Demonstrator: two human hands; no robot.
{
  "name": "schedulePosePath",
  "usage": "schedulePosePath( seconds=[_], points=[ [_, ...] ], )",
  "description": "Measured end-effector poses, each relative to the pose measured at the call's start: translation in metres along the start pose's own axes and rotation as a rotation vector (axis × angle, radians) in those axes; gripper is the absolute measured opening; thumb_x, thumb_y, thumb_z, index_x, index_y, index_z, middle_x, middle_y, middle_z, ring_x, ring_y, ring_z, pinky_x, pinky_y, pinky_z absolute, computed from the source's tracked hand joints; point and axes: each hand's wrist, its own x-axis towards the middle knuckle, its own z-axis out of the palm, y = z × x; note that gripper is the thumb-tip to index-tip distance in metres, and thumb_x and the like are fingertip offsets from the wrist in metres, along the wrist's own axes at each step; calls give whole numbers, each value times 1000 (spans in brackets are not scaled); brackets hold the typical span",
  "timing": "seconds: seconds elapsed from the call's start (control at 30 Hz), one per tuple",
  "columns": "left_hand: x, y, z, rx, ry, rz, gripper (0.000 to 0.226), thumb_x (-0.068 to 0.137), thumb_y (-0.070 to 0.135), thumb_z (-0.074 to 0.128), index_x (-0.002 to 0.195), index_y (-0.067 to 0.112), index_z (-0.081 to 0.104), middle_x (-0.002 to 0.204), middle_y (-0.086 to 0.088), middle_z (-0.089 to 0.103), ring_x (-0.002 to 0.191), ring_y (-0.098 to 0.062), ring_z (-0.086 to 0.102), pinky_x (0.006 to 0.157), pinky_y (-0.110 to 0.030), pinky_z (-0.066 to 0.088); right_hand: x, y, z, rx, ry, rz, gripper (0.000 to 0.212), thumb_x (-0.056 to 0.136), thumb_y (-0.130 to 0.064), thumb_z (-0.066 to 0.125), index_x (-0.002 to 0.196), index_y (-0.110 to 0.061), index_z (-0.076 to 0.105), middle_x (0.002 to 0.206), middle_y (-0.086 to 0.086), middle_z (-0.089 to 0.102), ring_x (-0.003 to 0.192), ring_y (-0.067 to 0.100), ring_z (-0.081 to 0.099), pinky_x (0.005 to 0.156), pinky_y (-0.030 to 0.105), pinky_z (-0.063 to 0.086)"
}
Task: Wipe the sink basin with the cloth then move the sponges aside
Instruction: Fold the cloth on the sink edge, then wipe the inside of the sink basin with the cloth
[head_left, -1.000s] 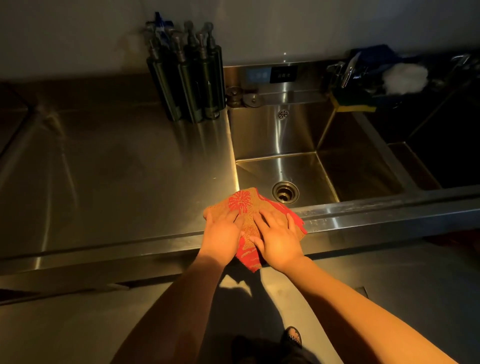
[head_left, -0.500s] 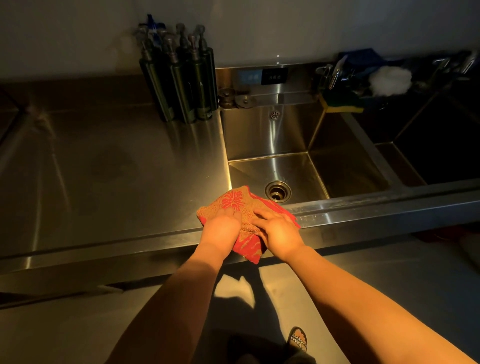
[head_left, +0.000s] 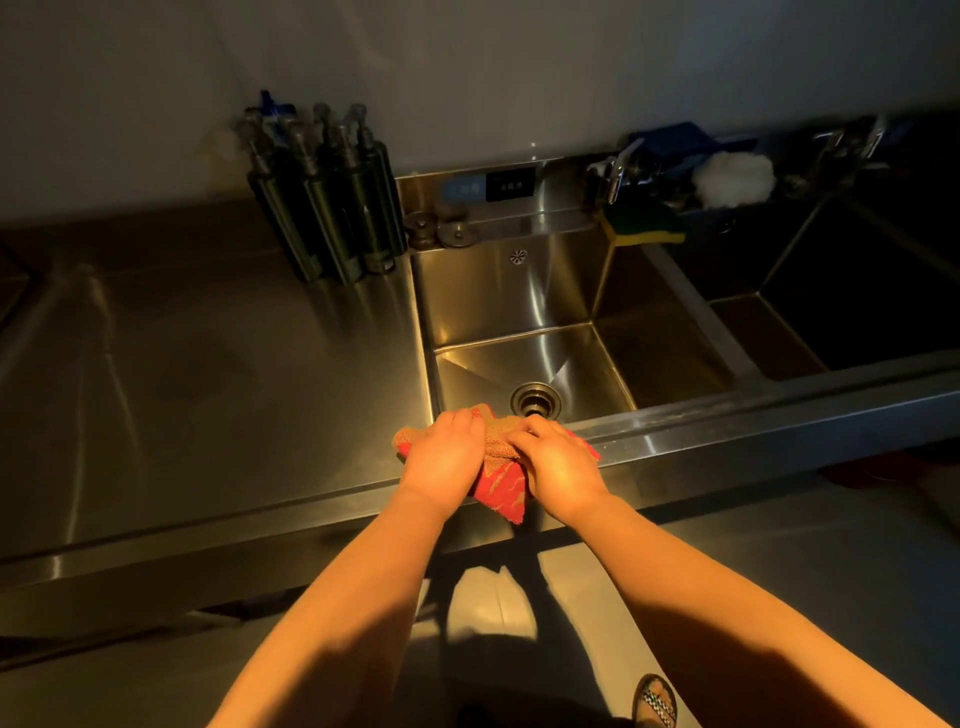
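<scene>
A red and tan patterned cloth (head_left: 497, 475) lies bunched on the counter's front edge, at the near left corner of the sink basin (head_left: 524, 306). My left hand (head_left: 444, 457) and my right hand (head_left: 558, 462) both grip it with curled fingers, side by side. The drain (head_left: 536, 399) sits just beyond my right hand. A yellow and green sponge (head_left: 644, 226) lies on the ledge at the basin's far right corner. A white fluffy scrubber (head_left: 732, 179) rests behind it.
Several dark pump bottles (head_left: 332, 208) stand against the wall left of the basin. Two round knobs (head_left: 441, 231) and a tap (head_left: 618, 176) sit on the back ledge. A second, darker basin (head_left: 857, 301) lies to the right. A steel counter (head_left: 182, 374) stretches left.
Both hands went from lying flat on the spread cloth to curling round it, gathering it into a smaller bunch at the sink's edge.
</scene>
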Motion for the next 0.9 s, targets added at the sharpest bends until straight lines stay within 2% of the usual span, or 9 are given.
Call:
schedulePosePath(
  seconds=[0.13,0.27,0.43,0.7,0.83,0.9],
  points=[
    [16,30,-10,37,17,8,41,93,13,49,132,9,37,126,-9,47,113,-24,46,81,-35,44,-8,28,-16,6,20,11,39,88,-18,57,126,-26,53,127,1,50,113,22,47,90,39,42],
    [35,68,-17,49,16,12,45,91,13,53,133,10,37,126,-9,47,114,-24,46,82,-35,45,-17,63,-37,2,25,21,46,88,-19,58,132,-28,47,129,1,48,114,21,47,92,38,42],
    [66,120,-28,72,43,1,36,91,14,51,125,11,41,121,-8,47,109,-24,46,75,-36,43,-25,115,-72,-2,24,17,48,87,-18,57,133,-27,44,129,2,45,115,22,45,93,41,42],
    [123,203,-46,145,86,-9,25,93,11,40,117,10,41,119,-7,45,108,-25,44,62,-37,27,-32,200,-115,14,54,97,63,82,-10,61,136,-30,37,141,0,35,130,23,34,103,44,34],
    [145,235,-50,126,102,7,31,91,17,49,119,10,41,122,-8,45,108,-26,44,67,-37,35,-35,235,-130,41,69,108,63,81,-18,65,135,-28,35,139,-1,42,127,22,39,102,43,34],
    [155,246,-52,110,107,9,33,90,20,52,120,10,41,122,-8,45,108,-26,44,72,-37,40,-37,249,-134,65,104,116,58,84,-19,59,136,-28,34,138,-1,42,126,22,40,101,43,33]
  ],
)
